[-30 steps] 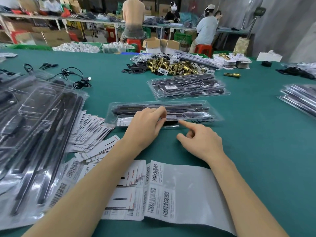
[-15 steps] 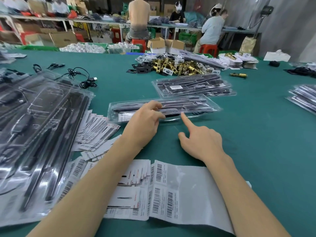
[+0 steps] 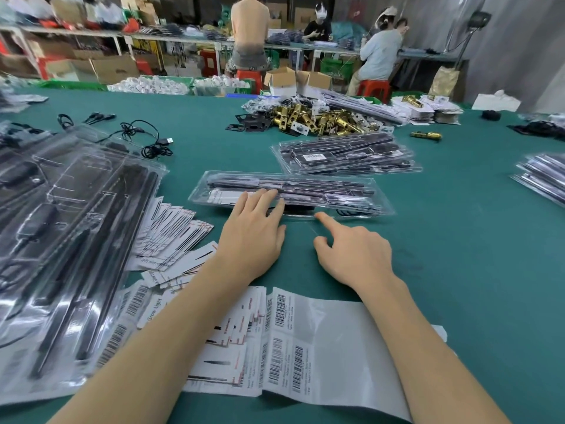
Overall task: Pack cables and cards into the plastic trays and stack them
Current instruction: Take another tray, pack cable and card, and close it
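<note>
Flat on the near edge of the packed plastic tray (image 3: pixel 321 191), the left hand (image 3: pixel 250 237) presses down with straight fingers and curls round nothing. Beside it the right hand (image 3: pixel 354 255) points its forefinger at the same edge, the other fingers tucked under and holding nothing; whether the fingertip actually meets the plastic I cannot tell. That tray lies mid-table on the green table (image 3: pixel 458 270), holding long dark strips and a pale card.

"Grow Light" can be read on one of the printed cards (image 3: pixel 171 237) fanned out to the left. A sheet of barcode labels (image 3: pixel 287 341) lies under the forearms, its small print too fine to read. Behind the tray sits a second packed tray stack (image 3: pixel 345 157) with a white barcode sticker, then a heap of brass latch parts (image 3: pixel 318 117).

Loose black cables (image 3: pixel 146 139) sprawl far left. A big pile of clear trays (image 3: pixel 61 240) fills the left side, cut off by the frame, and another tray stack (image 3: pixel 541 179) is clipped at the right edge. Workers on red stools (image 3: pixel 374 87) sit with backs turned at the far benches.
</note>
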